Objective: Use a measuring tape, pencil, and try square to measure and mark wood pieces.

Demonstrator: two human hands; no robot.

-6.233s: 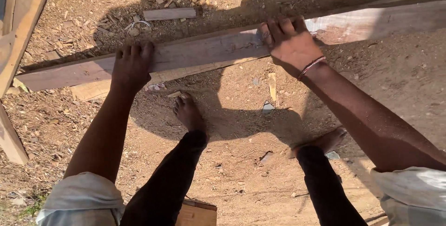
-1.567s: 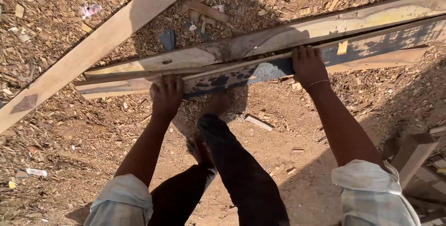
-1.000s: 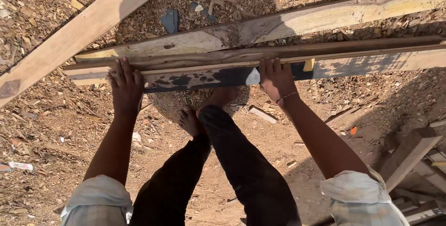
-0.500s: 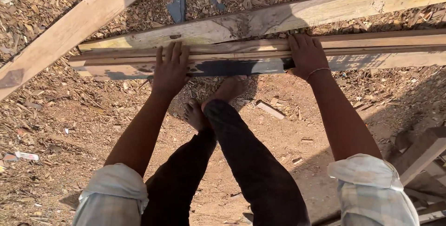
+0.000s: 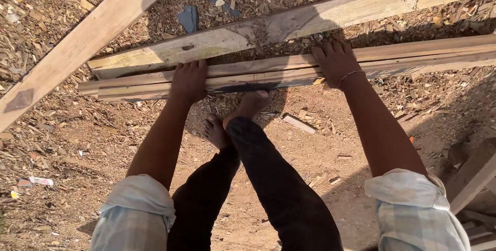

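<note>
Wooden plank across frame centre was gripped by left hand and right hand, fingers curled over its far edge. A second plank lay just above it, a pale beam at upper left.

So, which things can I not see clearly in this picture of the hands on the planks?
Head view only:
- Left hand: palm and grip hidden, pressed on the held plank.
- Right hand: same, only its back shows.
- Held plank: right end cut off by the frame edge; underside hidden.
- Diagonal beam: both ends cut off.
- Right foot: toes partly hidden under the plank's shadow.
</note>
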